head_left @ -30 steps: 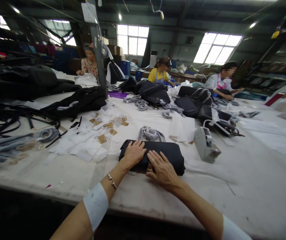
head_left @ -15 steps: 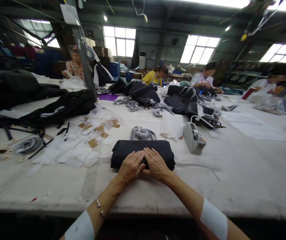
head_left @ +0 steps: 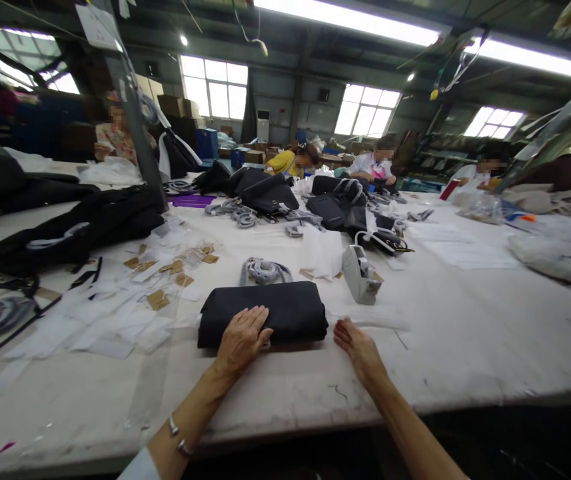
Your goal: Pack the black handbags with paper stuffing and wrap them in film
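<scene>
A black bag (head_left: 285,308) lies flat on the white table (head_left: 455,333) in front of me. My left hand (head_left: 241,339) rests flat on the bag's near edge, fingers stretched out. My right hand (head_left: 360,344) lies on the table just right of the bag, fingers together and extended, holding nothing. A coil of grey strap (head_left: 264,270) sits just behind the bag.
A grey tape dispenser (head_left: 359,273) stands right of the bag, by a sheet of clear film (head_left: 375,316). Small packets and tan tags (head_left: 165,280) are scattered left. Black bags (head_left: 265,190) and straps are piled farther back, where several people work. A pillar (head_left: 132,113) rises at left.
My right hand has come off the bag and moved right onto the table. My left hand stays on the bag. The view has swung to the right.
</scene>
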`<state>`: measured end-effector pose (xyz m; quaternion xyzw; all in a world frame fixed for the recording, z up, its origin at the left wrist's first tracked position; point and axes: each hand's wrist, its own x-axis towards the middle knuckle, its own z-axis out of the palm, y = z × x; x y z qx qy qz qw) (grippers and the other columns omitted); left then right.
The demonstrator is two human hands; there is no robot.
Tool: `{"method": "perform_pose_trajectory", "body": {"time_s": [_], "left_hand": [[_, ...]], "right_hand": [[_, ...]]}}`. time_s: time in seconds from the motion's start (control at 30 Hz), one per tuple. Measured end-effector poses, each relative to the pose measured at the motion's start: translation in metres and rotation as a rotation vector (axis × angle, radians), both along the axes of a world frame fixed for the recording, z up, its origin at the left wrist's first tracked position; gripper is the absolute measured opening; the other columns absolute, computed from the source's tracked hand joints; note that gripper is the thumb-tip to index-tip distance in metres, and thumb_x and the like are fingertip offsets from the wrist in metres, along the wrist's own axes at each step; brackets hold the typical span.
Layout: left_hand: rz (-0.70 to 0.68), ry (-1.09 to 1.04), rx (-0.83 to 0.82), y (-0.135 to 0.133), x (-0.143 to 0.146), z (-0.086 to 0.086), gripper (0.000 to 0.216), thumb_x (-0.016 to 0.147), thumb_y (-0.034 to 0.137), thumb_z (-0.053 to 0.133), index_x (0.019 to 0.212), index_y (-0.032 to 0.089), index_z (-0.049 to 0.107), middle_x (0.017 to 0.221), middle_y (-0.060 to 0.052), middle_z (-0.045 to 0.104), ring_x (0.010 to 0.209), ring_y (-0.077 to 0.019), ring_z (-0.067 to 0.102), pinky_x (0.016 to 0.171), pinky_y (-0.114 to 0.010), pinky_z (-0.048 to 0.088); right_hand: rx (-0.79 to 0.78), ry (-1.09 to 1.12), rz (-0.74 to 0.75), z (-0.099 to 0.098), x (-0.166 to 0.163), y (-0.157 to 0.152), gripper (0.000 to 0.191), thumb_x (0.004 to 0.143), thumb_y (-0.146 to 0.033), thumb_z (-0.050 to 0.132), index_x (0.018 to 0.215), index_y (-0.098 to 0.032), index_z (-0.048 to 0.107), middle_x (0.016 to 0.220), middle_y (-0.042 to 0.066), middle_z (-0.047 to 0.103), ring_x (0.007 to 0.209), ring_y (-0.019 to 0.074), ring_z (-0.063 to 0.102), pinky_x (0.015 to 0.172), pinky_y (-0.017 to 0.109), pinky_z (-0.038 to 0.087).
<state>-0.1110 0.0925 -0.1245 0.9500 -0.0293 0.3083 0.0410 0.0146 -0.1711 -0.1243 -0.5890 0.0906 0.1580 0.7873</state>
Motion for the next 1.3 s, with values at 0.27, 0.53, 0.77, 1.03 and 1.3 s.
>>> {"method": "perform_pose_trajectory", "body": {"time_s": [0.27, 0.53, 0.77, 1.03, 1.3], "left_hand": [[-0.004, -0.013, -0.010, 0.000, 0.000, 0.001, 0.039, 0.096, 0.037, 0.040, 0.123, 0.015, 0.059, 0.123, -0.011, 0.063, 0.112, -0.0248, 0.060, 0.097, -0.043, 0.046], [-0.006, -0.008, -0.039, 0.000, 0.000, -0.001, 0.039, 0.095, 0.037, 0.042, 0.123, 0.016, 0.059, 0.123, -0.011, 0.063, 0.111, -0.0250, 0.061, 0.097, -0.042, 0.046], [-0.001, -0.034, -0.053, 0.000, 0.002, -0.003, 0.039, 0.095, 0.037, 0.042, 0.124, 0.016, 0.059, 0.123, -0.011, 0.064, 0.112, -0.0250, 0.061, 0.098, -0.042, 0.045], [0.010, -0.040, -0.014, -0.002, 0.001, -0.004, 0.040, 0.097, 0.037, 0.040, 0.124, 0.015, 0.058, 0.123, -0.010, 0.063, 0.112, -0.0237, 0.061, 0.097, -0.041, 0.045], [0.027, -0.015, -0.057, -0.004, 0.002, -0.005, 0.037, 0.096, 0.035, 0.043, 0.124, 0.016, 0.058, 0.124, -0.011, 0.063, 0.113, -0.0239, 0.060, 0.098, -0.041, 0.045]], "right_hand": [[0.299, 0.211, -0.045, 0.006, 0.011, 0.057, 0.011, 0.079, -0.025, 0.069, 0.076, -0.015, 0.064, 0.068, 0.003, 0.069, 0.062, 0.0148, 0.066, 0.062, 0.024, 0.056], [0.315, -0.010, -0.202, 0.005, 0.010, 0.051, 0.019, 0.068, -0.022, 0.073, 0.082, -0.021, 0.061, 0.078, -0.004, 0.071, 0.073, 0.0104, 0.067, 0.069, 0.019, 0.053], [0.153, -0.132, -0.239, 0.010, 0.019, 0.052, 0.033, 0.062, -0.036, 0.079, 0.084, -0.016, 0.067, 0.076, 0.000, 0.071, 0.067, 0.0140, 0.065, 0.059, 0.023, 0.051], [-0.236, -0.617, -0.192, 0.011, -0.008, 0.068, 0.041, 0.089, -0.046, 0.050, 0.110, -0.015, 0.068, 0.120, 0.010, 0.065, 0.118, 0.0235, 0.055, 0.102, 0.038, 0.042], [-0.866, -1.422, 0.040, -0.010, -0.010, 0.073, 0.026, 0.095, -0.025, 0.043, 0.089, -0.019, 0.067, 0.095, 0.008, 0.070, 0.114, 0.0237, 0.056, 0.112, 0.052, 0.028]]}}
